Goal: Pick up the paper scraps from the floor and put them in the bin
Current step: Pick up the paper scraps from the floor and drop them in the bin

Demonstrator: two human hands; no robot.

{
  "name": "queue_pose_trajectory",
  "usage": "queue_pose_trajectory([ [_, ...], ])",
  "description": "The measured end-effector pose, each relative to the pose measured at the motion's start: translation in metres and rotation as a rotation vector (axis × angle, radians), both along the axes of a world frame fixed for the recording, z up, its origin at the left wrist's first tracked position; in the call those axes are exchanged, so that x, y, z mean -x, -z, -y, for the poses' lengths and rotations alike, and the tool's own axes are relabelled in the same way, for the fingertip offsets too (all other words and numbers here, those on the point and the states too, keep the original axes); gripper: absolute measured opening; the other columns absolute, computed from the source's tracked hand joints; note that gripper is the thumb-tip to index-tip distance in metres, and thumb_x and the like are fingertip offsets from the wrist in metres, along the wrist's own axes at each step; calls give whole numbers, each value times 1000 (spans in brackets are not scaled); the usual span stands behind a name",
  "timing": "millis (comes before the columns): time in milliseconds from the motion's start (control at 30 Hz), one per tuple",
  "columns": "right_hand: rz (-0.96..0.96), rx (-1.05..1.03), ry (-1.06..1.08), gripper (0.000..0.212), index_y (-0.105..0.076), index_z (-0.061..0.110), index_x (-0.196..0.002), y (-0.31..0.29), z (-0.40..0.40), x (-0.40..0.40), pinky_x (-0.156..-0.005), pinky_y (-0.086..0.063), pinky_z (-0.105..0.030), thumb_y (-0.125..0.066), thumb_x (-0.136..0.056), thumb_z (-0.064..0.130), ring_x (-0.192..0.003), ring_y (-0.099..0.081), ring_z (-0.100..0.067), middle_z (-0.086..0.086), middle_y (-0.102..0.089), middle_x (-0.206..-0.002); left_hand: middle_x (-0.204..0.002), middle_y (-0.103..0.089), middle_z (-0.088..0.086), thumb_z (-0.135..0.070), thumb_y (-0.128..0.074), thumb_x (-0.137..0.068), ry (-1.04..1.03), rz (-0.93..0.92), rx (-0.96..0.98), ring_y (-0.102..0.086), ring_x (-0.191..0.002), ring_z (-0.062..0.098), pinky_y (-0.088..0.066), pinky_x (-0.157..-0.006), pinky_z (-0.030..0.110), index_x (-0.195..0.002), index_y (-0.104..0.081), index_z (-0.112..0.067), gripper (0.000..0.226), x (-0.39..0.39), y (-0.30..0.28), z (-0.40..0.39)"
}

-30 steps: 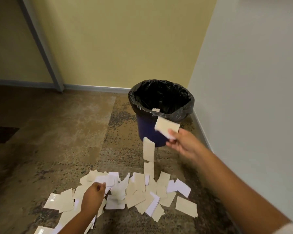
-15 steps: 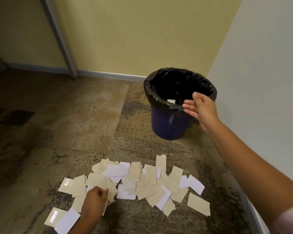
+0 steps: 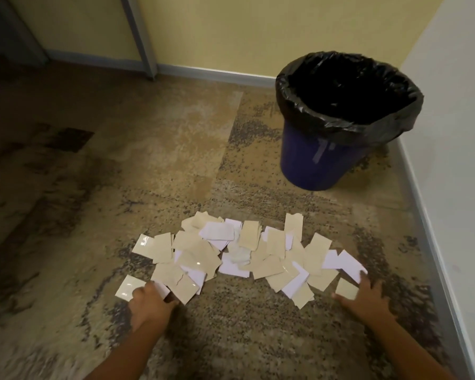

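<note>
Since the frame half a second earlier, the right hand (image 3: 364, 296) has come away from the bin (image 3: 317, 163) rim and now lies down at the near right edge of the paper scraps (image 3: 247, 253). Its fingers are spread flat and relaxed over a small beige scrap (image 3: 346, 288) and the corner of a white scrap (image 3: 350, 266); nothing is gripped. The left hand (image 3: 148, 298) remains at the near left edge of the pile, knuckles up, fingers curled at the edge of a white scrap (image 3: 162, 288); whether it actually pinches that piece cannot be told. The view sits lower and closer than before.

Scraps: flat rectangular cuts, some glossy beige, some matte white, overlapping in a loose band across the carpet (image 3: 176, 149), well apart from the bin. None is in the air.

Bin: round, tapered, dark blue plastic, upright at far right near the corner. A crinkled black liner (image 3: 348, 124) is folded over its rim; the inside reads black, contents not discernible. A strip of grey tape (image 3: 319, 153) shows on its near wall.

Carpet: short-pile, mottled tan and brown-grey. Walls: yellow far wall (image 3: 258, 31), pale right wall (image 3: 450, 119), grey-blue skirting (image 3: 211, 73).
</note>
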State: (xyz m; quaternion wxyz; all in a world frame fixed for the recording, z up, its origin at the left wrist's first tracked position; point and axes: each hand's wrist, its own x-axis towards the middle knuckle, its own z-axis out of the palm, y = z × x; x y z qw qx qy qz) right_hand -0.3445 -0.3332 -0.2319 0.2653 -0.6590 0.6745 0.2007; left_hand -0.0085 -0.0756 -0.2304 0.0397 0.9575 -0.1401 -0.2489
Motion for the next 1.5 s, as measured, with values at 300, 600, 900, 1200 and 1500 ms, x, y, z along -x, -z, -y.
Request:
queue_pose_trajectory([
  [300,-31,195,-279,61,-27,16,-139,4,-46,4,-103,-37,-31,-52,-90,44,-129,-33,-27,-10,-30,-142,-132,-42,23,-38,-75,-74,124,51,53,-39,-123,41,-36,-101,47,-135,-43,-8,75,-10,20,-25],
  [600,85,379,-104,32,-61,15,-114,-19,-32,-26,-94,-43,-42,-54,-91,35,-112,-46,-30,-11,-49,-125,-146,-31,8,-55,-66,-75,274,85,30,-33,-132,31,-41,-102,46,-136,-41,-16,77,-15,19,-27],
  [900,112,75,-392,35,-55,19,-123,-2,-54,-72,-108,-27,-33,-50,-93,37,-140,-26,-26,-16,-37,-145,-138,-38,19,-63,-70,-64,-55,-5,15,-36,-127,41,-38,-101,48,-122,-46,-18,77,-42,19,-35],
  [1200,362,-79,-213,47,-48,4,-133,-6,-67,-71,-99,-38,-29,-60,-90,20,-122,-50,-27,-15,-52,-135,-123,-44,25,-25,-78,-73,-193,-18,129,-46,-109,42,-45,-86,41,-94,-60,-12,31,-25,16,-27],
  [1500,577,-20,48,40,-42,15,-108,-16,-76,-44,-64,-44,-23,-71,-80,10,-84,-56,-17,-1,-55,-95,-129,-44,30,-32,-84,-64,-97,29,109,-43,-119,42,-42,-94,45,-133,-34,2,92,-19,18,-30],
])
